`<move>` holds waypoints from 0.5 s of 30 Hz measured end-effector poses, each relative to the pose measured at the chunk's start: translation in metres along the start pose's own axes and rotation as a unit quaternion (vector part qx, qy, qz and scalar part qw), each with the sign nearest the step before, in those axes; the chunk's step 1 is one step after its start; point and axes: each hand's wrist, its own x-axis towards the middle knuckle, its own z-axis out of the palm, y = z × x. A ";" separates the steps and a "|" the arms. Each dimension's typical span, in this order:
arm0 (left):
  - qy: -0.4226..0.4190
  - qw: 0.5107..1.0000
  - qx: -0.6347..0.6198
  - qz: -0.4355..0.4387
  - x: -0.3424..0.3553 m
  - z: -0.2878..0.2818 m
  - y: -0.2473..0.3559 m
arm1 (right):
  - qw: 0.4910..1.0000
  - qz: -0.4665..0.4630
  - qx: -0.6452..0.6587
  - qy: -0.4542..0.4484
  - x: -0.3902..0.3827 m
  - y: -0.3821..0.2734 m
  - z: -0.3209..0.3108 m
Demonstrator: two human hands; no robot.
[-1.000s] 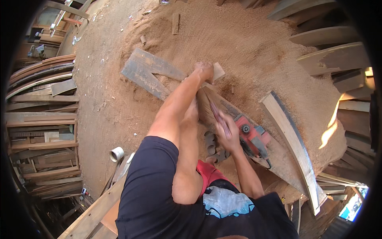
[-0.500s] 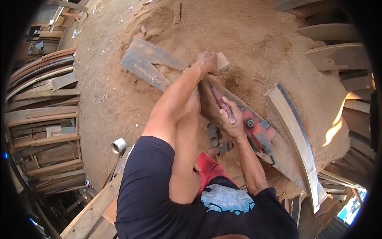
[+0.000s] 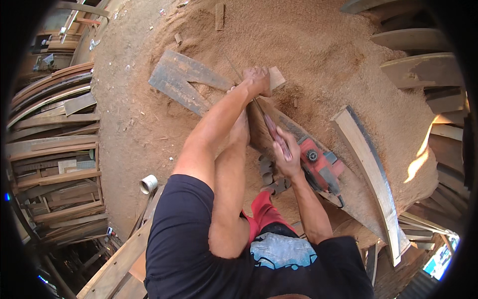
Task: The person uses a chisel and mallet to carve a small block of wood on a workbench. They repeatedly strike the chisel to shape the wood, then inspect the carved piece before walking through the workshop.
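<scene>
**Drawn slightly back toward our body since half a second ago: our right hand [image 3: 293, 159] and the slender tool with a glossy reddish-brown handle [image 3: 272, 128]**

We take the red and black power planer [image 3: 326, 172] with its round dark knob as our landmark; it rests on the same spot of the long, tapered brown wooden board [image 3: 356, 200] as before. Just left of the planer, our right grip is clamped around the tool's handle, fingers wrapped close. From there the tool's thin dark blade [image 3: 232, 65] slants away from us, farther ahead and to the left of the planer, passing by our left hand [image 3: 258, 81].

That left hand sits ahead and left of the planer, its fingers curled downward. We cannot tell whether its grip is clamped on wood or on the blade. Just to its right, still ahead of the planer, juts the end of a pale, flat wooden piece [image 3: 277, 77].

Well to the left of the planer, and farther ahead, lies a weathered grey board with a V-shaped notch [image 3: 172, 74]. Near the planer on its right we have a curved pale timber with a dark edge [image 3: 366, 167]. Reddish-brown sawdust [image 3: 318, 55] spreads over the ground ahead of the planer.
</scene>
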 end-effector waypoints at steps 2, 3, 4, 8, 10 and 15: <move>0.007 1.000 0.014 -0.017 -0.008 -0.008 0.004 | 1.000 0.001 0.002 -0.008 0.015 -0.003 0.002; 0.001 1.000 0.020 -0.019 -0.009 -0.012 0.007 | 1.000 -0.017 -0.016 -0.004 0.006 -0.011 -0.006; -0.010 1.000 0.015 -0.024 -0.011 -0.012 0.009 | 0.999 -0.020 -0.042 -0.008 -0.003 -0.017 -0.012; -0.002 1.000 0.003 -0.028 -0.004 -0.009 0.005 | 0.997 0.019 -0.070 -0.025 -0.118 -0.053 -0.076; 0.012 1.000 -0.001 -0.026 -0.002 -0.005 0.002 | 0.999 0.031 -0.042 -0.003 -0.162 -0.062 -0.097; -0.045 0.999 -0.028 0.006 -0.004 -0.002 0.000 | 0.996 0.024 -0.078 -0.033 -0.098 -0.021 -0.054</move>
